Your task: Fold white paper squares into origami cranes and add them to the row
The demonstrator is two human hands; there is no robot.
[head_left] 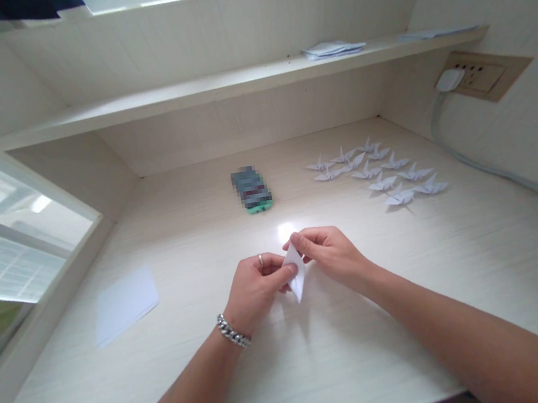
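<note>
White folded paper [296, 271] is pinched by the left hand [257, 291] and right hand [327, 255] at lower centre; pale origami cranes [376, 172] cluster upper right.

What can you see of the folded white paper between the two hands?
The folded white paper looks like thin, matte sheet, creased into a narrow, pointed diamond; its individual folds are too small to tell. It stands roughly upright, with its lower tip pointing down. The left hand holds its left side, while the right hand pinches its upper end. It is held above the pale desk, not touching it.
</note>
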